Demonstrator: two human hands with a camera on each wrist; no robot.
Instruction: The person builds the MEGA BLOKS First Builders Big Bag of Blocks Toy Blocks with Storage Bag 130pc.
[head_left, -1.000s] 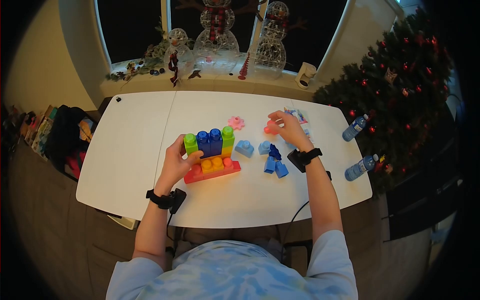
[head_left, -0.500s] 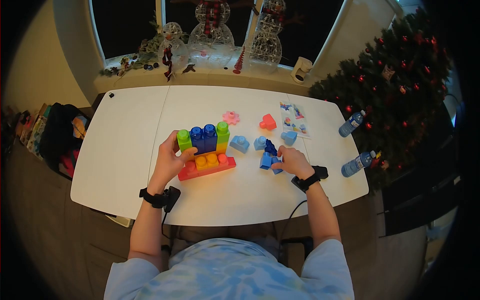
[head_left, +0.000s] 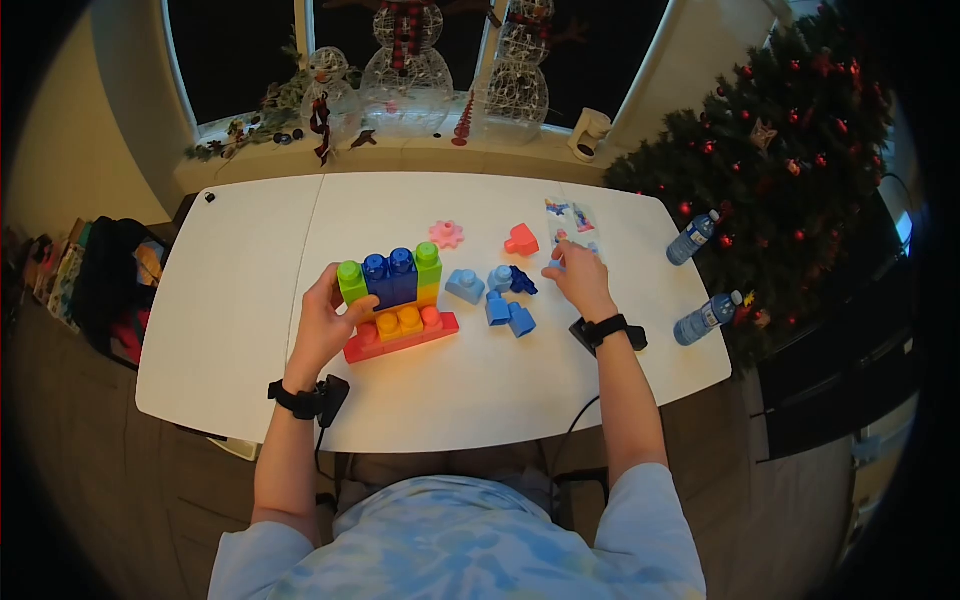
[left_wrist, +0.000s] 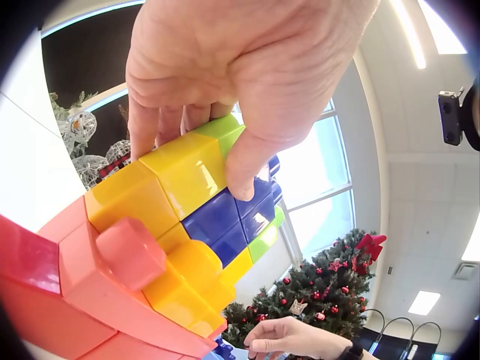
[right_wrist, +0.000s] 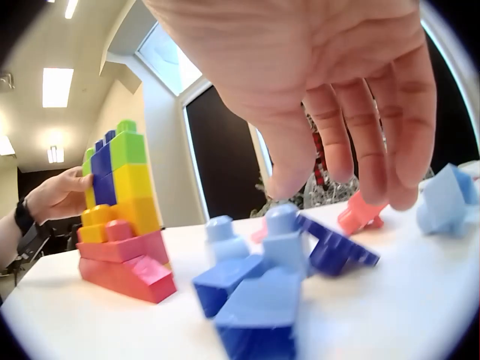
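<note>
Left grip [head_left: 325,322] pinching block wall [head_left: 394,290]; right grip [head_left: 583,280] hovering near light-blue block [right_wrist: 442,204], fingers loosely extended, holding nothing. Seemingly choosing piece; next move calling for pinch.

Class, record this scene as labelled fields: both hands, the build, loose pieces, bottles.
Left hand: grips the block build
Build colours: red base, green and blue top
Right hand: beside a light-blue block; contact unclear
Loose pieces: pink gear-shaped piece, coral block, dark-blue piece, two blue blocks, two more light-blue blocks
Bottles: two, right side of table
</note>
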